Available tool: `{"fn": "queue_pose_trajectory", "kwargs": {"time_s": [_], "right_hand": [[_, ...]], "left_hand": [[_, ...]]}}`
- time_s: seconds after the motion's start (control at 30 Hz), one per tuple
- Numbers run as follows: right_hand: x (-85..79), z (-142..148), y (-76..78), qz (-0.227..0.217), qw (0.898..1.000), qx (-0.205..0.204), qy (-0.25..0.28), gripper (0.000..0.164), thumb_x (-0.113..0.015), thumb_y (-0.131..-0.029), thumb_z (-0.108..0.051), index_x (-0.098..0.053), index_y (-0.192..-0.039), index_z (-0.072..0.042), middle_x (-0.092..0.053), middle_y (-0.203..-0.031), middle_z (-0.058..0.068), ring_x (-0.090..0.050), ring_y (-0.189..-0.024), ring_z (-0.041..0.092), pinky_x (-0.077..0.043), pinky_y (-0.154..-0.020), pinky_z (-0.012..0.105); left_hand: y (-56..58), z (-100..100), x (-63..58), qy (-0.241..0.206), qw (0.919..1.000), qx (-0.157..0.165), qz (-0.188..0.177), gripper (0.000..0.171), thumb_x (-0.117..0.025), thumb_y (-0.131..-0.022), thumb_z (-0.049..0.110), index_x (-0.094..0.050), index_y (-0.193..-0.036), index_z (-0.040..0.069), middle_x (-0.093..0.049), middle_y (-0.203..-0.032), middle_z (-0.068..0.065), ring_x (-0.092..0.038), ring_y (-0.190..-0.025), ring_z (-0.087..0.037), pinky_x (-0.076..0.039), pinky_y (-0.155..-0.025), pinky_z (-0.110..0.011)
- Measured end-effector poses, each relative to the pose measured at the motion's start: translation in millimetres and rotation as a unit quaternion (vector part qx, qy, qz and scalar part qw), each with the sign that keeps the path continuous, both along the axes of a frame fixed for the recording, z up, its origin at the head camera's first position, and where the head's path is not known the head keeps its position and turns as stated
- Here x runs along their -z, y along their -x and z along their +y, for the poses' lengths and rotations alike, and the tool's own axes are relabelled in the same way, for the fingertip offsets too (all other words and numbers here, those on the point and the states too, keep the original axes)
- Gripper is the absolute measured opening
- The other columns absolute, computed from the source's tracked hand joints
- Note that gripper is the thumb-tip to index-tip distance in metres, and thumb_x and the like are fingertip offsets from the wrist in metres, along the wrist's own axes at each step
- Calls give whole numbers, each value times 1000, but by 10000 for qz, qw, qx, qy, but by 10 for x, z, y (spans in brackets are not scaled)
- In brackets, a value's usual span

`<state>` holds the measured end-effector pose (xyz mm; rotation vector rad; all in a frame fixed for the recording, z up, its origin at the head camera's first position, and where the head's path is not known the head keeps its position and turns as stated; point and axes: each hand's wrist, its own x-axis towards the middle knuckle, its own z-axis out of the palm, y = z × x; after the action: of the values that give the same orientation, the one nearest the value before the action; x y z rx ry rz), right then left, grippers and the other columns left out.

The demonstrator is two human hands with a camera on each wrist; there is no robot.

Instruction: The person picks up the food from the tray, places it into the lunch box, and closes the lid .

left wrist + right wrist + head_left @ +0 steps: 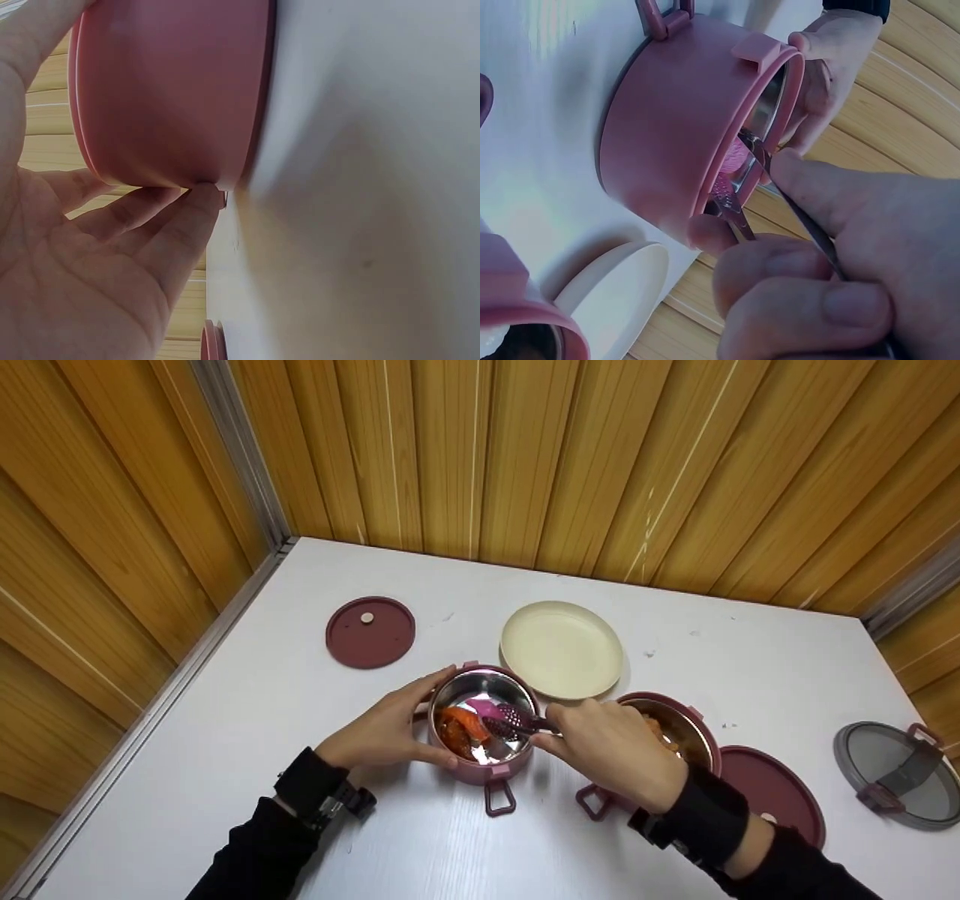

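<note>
A round pink lunch pot [472,772] with a shiny steel inside stands on the table. My left hand [386,731] grips its left side, thumb at the near rim and fingers round the far wall. In the right wrist view, the curled fingers of my right hand [802,277] hold slim dark tongs [804,219]. Their perforated heads reach down into the pot. A magenta piece [484,707] lies right by these heads, with orange-red food pieces [459,727] to its left in the pot. The pot's outer wall [172,90] fills the upper left wrist view.
A second pink pot [701,727] with brownish food stands to the right, partly behind my right hand. Beyond the pots lies a cream plate [562,649]. One maroon lid [371,641] lies at back left, another [772,787] at right, near a grey see-through lid [900,780].
</note>
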<state>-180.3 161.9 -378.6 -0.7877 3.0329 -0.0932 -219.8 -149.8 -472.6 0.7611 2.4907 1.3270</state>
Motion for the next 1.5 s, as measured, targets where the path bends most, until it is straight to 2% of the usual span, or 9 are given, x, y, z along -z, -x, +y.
{"fn": "queue_pose_trajectory", "kwargs": {"time_s": [0.27,0.4,0.57,0.7,0.8,1.03,1.23,1.5], "right_hand": [[-25,-16,2,-32,10000,41,10,39,-72,-105,-50,-73,-97,-12,-62,-73,0,-67,-66,26,-50,-51,45],[2,-36,12,60,10000,-57,9,38,-73,-105,-49,-74,-98,-12,-65,-73,3,-71,-68,31,-52,-51,47],[18,-35,6,91,9999,-8,50,35,-74,-104,-48,-73,-93,-14,-67,-74,4,-74,-72,35,-54,-53,51],[19,-17,-6,18,9998,44,212,35,-75,-103,-47,-68,-85,-17,-63,-71,0,-72,-70,33,-52,-53,49],[13,8,-10,-76,9996,79,257,36,-74,-104,-47,-67,-85,-18,-59,-70,-2,-68,-67,28,-50,-52,46],[-11,93,-4,-83,9993,98,337,41,-68,-107,-53,-69,-94,-14,-61,-74,-1,-62,-62,23,-46,-50,41],[-32,195,25,41,9986,169,503,45,-64,-109,-55,-66,-97,-12,-54,-68,-2,-55,-58,19,-48,-50,42],[-92,372,125,-386,9932,510,977,45,-60,-112,-53,-65,-108,-8,-50,-67,0,-51,-59,17,-40,-53,32]], "left_hand": [[-5,4,-9,30,10000,-49,-53,126,-103,-77,37,-28,-177,22,-34,-181,-9,-45,-161,-41,-36,-133,-61],[-9,4,-10,-21,10000,-27,-86,127,-104,-77,35,-27,-177,23,-34,-182,-10,-47,-159,-43,-36,-133,-62],[-7,10,-13,-48,9999,24,-87,127,-103,-77,36,-27,-177,23,-35,-181,-10,-46,-160,-42,-39,-132,-60],[1,19,-11,-201,9996,82,-170,126,-103,-78,32,-27,-177,20,-35,-181,-10,-43,-163,-39,-42,-130,-56],[7,22,-6,-313,9992,114,-229,124,-103,-79,29,-27,-177,18,-34,-181,-11,-42,-164,-39,-43,-130,-56],[9,15,10,-360,9989,148,-269,124,-102,-80,29,-26,-177,18,-33,-181,-12,-42,-163,-42,-44,-128,-58],[13,17,17,-344,9986,91,-384,124,-102,-81,30,-26,-177,18,-31,-182,-13,-46,-159,-48,-46,-126,-59],[14,11,29,-279,9990,39,-336,124,-102,-80,32,-26,-177,19,-32,-182,-14,-46,-159,-47,-46,-127,-58]]}}
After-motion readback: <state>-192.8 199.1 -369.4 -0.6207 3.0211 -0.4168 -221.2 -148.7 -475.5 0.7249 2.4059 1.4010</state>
